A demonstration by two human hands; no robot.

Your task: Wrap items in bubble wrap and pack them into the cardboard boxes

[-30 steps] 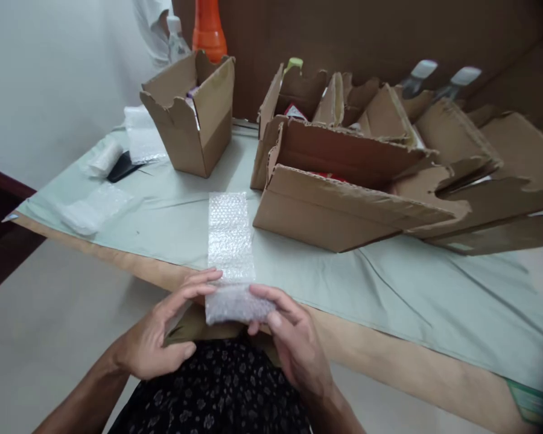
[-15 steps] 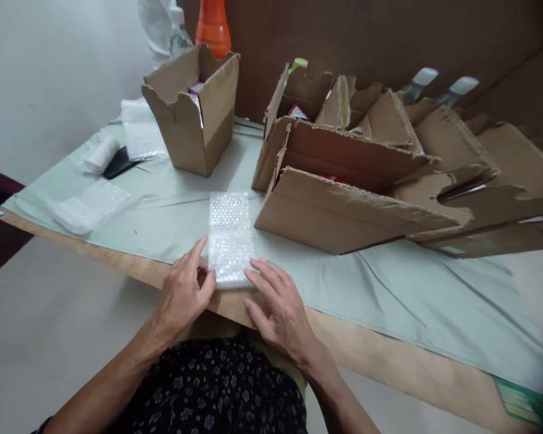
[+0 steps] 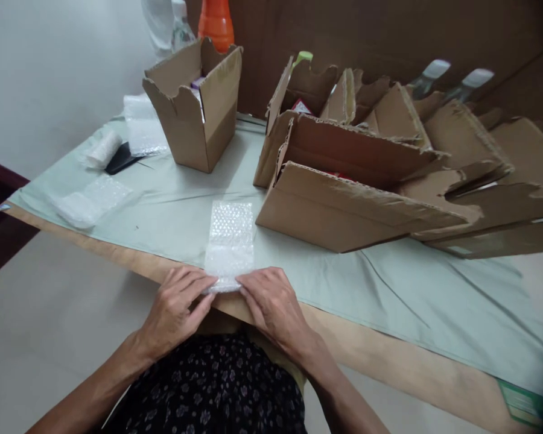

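Note:
A strip of clear bubble wrap (image 3: 230, 244) lies flat on the green cloth at the table's front edge, its near end folded or rolled over. My left hand (image 3: 174, 304) pinches the left corner of that near end between thumb and fingers. On the right corner, my right hand (image 3: 271, 304) grips the same edge with its fingertips on top and its thumb below. Whether anything lies inside the fold is hidden.
An open cardboard box (image 3: 192, 114) stands behind to the left. Several cardboard bins (image 3: 344, 211) fill the right side. More bubble wrap (image 3: 95, 199), a bubble-wrap roll (image 3: 103, 149) and a black object (image 3: 122, 158) lie at left. An orange bottle (image 3: 216, 27) stands at the back.
Both hands have closed on the near corners of the bubble wrap; before, they were open beside it. Its near end is now turned over, and the far end sits slightly nearer me.

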